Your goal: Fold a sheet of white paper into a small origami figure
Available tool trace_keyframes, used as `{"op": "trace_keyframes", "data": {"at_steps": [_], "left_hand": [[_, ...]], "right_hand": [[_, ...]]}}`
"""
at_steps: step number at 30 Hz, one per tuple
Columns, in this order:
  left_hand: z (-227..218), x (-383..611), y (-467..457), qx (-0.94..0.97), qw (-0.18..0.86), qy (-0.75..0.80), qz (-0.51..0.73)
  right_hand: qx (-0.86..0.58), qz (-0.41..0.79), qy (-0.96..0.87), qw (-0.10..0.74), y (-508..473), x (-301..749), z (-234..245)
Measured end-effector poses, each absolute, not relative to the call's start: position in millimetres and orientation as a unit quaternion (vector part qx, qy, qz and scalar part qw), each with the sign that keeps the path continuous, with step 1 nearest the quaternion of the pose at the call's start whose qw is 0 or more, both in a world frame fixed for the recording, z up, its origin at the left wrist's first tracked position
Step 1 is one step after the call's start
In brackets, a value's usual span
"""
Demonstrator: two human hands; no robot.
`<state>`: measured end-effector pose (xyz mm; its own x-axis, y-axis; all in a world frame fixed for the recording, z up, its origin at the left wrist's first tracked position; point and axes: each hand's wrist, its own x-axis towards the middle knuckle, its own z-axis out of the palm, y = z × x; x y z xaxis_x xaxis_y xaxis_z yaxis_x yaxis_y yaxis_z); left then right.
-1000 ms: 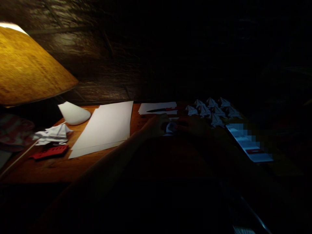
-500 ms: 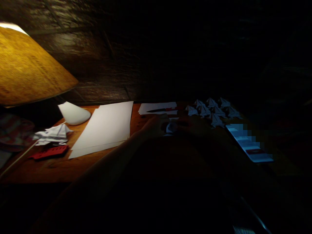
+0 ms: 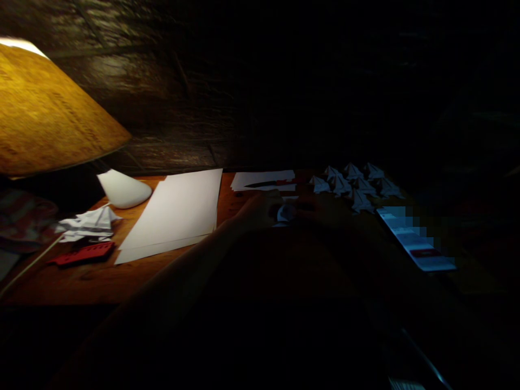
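Observation:
Over the dark middle of the wooden table, my left hand (image 3: pixel 265 208) is closed on the left side of a small piece of folded white paper (image 3: pixel 287 212). From the other side my right hand (image 3: pixel 319 212) reaches to the same paper; its fingers are mostly lost in shadow, though they seem to pinch the paper's edge. Just beyond the hands lies a knife (image 3: pixel 262 184) with a dark blade and red handle, resting on a small stack of white paper (image 3: pixel 260 176). Several folded paper figures (image 3: pixel 349 184) stand grouped to the right of my hands.
Large white sheets (image 3: pixel 174 208) lie left of my hands. Further left are a lamp with a yellow shade (image 3: pixel 57 114) and white base (image 3: pixel 124 189), crumpled or folded paper (image 3: pixel 89 223) and a red object (image 3: pixel 83 253). A lit phone (image 3: pixel 410 244) lies at the right.

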<state>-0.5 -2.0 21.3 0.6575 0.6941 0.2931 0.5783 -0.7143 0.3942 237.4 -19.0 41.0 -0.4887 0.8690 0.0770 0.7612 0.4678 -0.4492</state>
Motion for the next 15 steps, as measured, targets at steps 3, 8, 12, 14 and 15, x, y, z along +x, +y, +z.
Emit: {"op": "trace_keyframes", "data": {"at_steps": [3,8,12,14,15], "left_hand": [[22.1,-0.5,-2.5,0.900,0.133,0.355,0.215],[21.4,-0.4,-1.8,0.905,0.123,0.348,0.212],[19.0,-0.8,-0.4,0.904,0.123,0.352,0.210],[18.6,-0.9,-0.2,0.904,0.121,0.354,0.205],[18.8,-0.9,-0.2,0.905,0.120,0.353,0.204]], "right_hand": [[-0.486,0.171,-0.845,0.143,-19.5,237.8,41.1],[-0.494,0.162,-0.841,0.147,-21.7,236.8,41.8],[-0.480,0.161,-0.847,0.164,-21.3,236.4,39.9],[-0.474,0.163,-0.846,0.181,-21.5,236.7,39.6],[-0.470,0.165,-0.846,0.191,-21.9,236.8,39.9]]}}
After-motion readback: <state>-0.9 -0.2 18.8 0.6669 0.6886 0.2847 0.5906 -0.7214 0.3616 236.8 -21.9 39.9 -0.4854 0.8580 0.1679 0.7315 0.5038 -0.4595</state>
